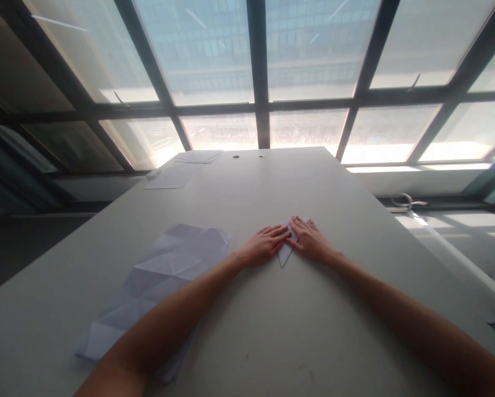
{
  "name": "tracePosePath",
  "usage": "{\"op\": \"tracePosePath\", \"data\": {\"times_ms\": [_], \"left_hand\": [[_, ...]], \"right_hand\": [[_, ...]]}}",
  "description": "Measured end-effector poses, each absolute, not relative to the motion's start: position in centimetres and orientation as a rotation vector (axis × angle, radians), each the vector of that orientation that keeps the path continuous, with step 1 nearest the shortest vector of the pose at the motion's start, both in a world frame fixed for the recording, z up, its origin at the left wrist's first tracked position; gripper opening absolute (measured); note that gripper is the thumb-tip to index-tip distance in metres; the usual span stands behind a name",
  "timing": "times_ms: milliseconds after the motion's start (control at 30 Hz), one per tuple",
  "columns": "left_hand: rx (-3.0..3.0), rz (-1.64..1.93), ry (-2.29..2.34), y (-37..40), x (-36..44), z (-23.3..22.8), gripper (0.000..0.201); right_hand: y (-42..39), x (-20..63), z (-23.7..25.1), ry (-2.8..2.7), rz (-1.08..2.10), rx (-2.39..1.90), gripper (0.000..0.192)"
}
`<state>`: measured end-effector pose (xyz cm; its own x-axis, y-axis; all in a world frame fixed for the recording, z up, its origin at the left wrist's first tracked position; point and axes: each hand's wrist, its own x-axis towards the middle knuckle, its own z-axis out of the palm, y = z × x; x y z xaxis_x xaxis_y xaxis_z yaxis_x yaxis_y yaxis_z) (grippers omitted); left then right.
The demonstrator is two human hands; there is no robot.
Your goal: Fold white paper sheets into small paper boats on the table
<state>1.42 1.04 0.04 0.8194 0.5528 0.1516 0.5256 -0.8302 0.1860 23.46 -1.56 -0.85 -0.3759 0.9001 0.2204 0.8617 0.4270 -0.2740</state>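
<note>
A small folded piece of white paper (285, 254) lies on the white table, its pointed end toward me. My left hand (264, 244) rests flat over its left side, fingers stretched out and pointing right. On the right side, my right hand (309, 240) presses down with its fingers extended forward. The fingertips of both hands meet or nearly meet over the paper, so most of it is hidden. Under and beside my left forearm lies a large creased sheet of white paper (168, 264), partly covered by the arm.
The white table (305, 187) stretches away toward large dark-framed windows (261, 77). Flat white sheets (173, 175) lie at its far left edge. Two small round spots sit near the far edge. A white roll-like ring (402, 200) is off the table to the right.
</note>
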Motion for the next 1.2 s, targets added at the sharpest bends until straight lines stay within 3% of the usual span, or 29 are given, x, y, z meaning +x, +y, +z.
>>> {"op": "tracePosePath", "data": {"times_ms": [200, 400, 600, 933, 1200], "left_hand": [[2.828, 0.226, 0.902, 0.7, 1.5, 0.4, 0.053], [2.859, 0.127, 0.937, 0.3, 1.3, 0.5, 0.064], [2.858, 0.109, 0.998, 0.4, 1.3, 0.3, 0.064], [2.841, 0.127, 1.0, 0.4, 1.2, 0.5, 0.055], [2.824, 0.165, 0.981, 0.3, 1.2, 0.8, 0.052]], "right_hand": [[-3.4, 22.0, -0.2, -2.48, 0.185, -1.509, 0.103], [-3.6, 21.6, -0.1, -2.494, 0.203, -1.489, 0.114], [-2.4, 22.8, -0.4, -2.515, 0.21, -1.482, 0.107], [0.1, 25.6, -0.9, -2.367, 0.148, -1.754, 0.071], [0.0, 25.3, -0.8, -2.337, 0.139, -1.77, 0.069]]}}
